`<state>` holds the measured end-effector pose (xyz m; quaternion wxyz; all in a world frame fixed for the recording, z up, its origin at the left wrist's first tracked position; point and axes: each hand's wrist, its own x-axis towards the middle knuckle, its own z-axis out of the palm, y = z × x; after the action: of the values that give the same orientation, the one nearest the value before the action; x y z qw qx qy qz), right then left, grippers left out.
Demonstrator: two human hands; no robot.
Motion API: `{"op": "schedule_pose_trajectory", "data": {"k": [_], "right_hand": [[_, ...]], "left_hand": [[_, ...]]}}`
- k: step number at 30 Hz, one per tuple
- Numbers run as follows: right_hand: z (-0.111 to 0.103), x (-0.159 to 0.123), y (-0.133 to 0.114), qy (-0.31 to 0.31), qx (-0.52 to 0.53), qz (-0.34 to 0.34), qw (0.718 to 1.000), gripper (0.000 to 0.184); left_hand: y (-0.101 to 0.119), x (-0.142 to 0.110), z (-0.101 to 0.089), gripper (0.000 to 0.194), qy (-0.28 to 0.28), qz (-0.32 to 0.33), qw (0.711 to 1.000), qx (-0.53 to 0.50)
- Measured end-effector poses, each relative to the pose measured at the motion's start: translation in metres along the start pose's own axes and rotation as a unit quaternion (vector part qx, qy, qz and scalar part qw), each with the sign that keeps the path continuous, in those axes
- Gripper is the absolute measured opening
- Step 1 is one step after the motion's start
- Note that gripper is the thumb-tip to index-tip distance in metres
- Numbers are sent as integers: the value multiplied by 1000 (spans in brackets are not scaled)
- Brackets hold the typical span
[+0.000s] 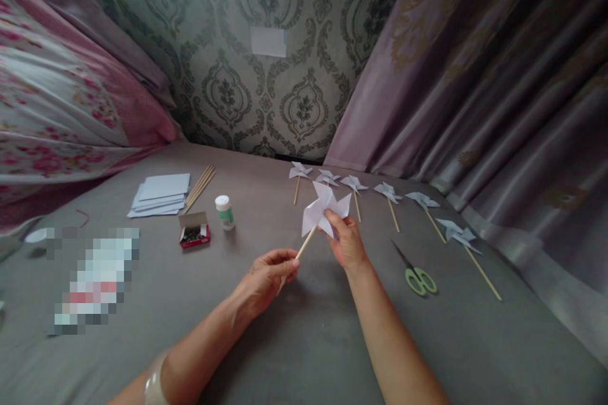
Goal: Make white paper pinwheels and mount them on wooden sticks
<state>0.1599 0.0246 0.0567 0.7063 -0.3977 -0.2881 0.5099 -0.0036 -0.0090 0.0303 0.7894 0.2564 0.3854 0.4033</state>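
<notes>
A white paper pinwheel [313, 215] on a thin wooden stick [306, 242] is held up in front of me. My left hand [275, 272] pinches the lower end of the stick between thumb and fingers. At the pinwheel's centre, my right hand [346, 237] grips the paper, thumb in front and the other fingers partly hidden behind the blades. Just right of my right forearm lie scissors [418, 277] with light green handles, their blades pointing away to the upper left.
Several finished-looking pinwheels [388, 192] lie in a curve at the back right. To the left are stacked white paper sheets [164, 193], loose wooden sticks [200, 186], a small red box [194, 234] of dark little pieces, and a white-capped bottle [225, 212]. Curtains [456, 76] hang at right.
</notes>
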Motion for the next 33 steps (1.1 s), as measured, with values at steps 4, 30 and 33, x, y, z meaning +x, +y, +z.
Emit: {"op": "schedule_pose_trajectory", "data": {"k": [4,30,33], "right_hand": [[-4,5,12,9,-16,-14,1000,25],[-14,13,6,-13,-10,18,1000,41],[-20,16,-3,33,-45,-19,998,44]], "left_hand": [[-2,2,0,29,19,-29,999,-13],[-2,3,-1,30,42,-12,999,-13],[0,1,0,28,52,-9,999,-9]]}}
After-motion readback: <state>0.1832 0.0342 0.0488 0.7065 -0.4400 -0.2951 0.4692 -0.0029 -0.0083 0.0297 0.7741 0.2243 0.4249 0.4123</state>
